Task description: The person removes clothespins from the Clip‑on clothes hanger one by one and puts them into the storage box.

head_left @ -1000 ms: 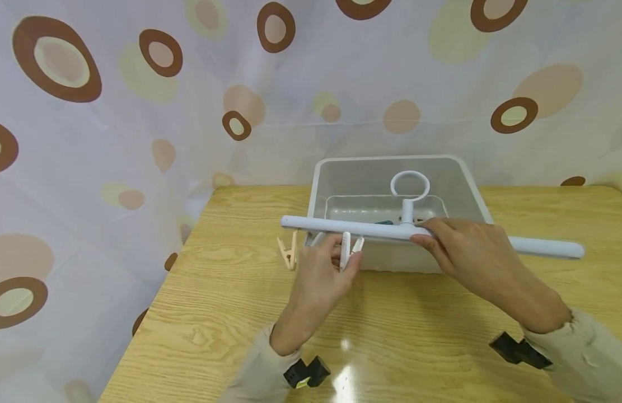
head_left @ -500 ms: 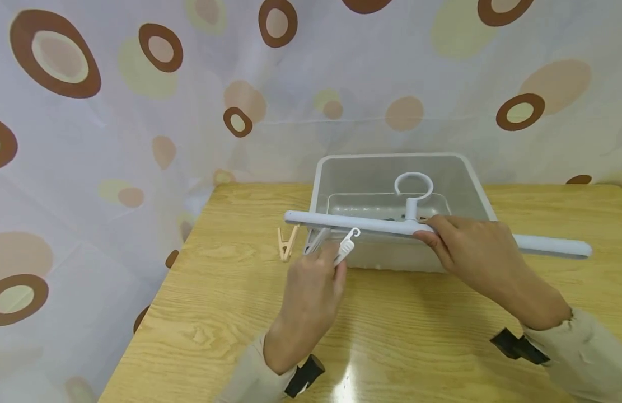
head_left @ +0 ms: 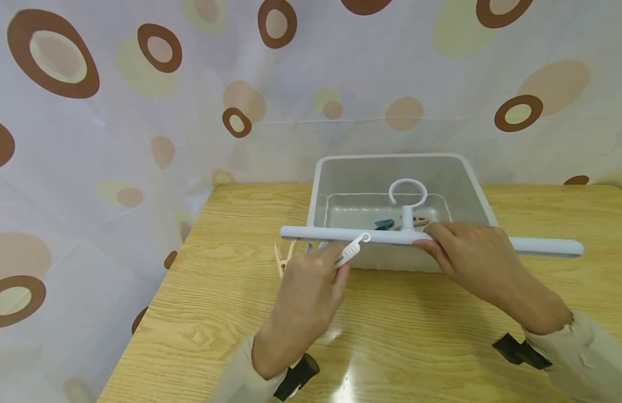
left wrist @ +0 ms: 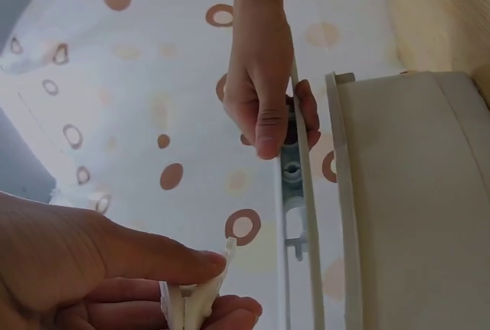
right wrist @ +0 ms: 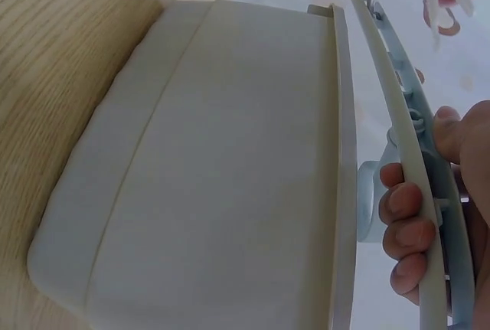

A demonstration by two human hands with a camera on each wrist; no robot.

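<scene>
The right hand (head_left: 472, 254) grips the white hanger bar (head_left: 341, 234) near its ring, holding it level over the front rim of the pale tub (head_left: 318, 184). The left hand (head_left: 311, 285) pinches a white clothespin (head_left: 352, 250) just under the bar (its tip touching or nearly so). A beige clothespin (head_left: 284, 257) hangs near the bar's left end. More pins lie in the tub, which stands on the wooden surface (head_left: 416, 324).

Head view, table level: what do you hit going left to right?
Beige clothespin → left hand pinching a white clip → right hand gripping the hanger bar → bar's free right end.
</scene>
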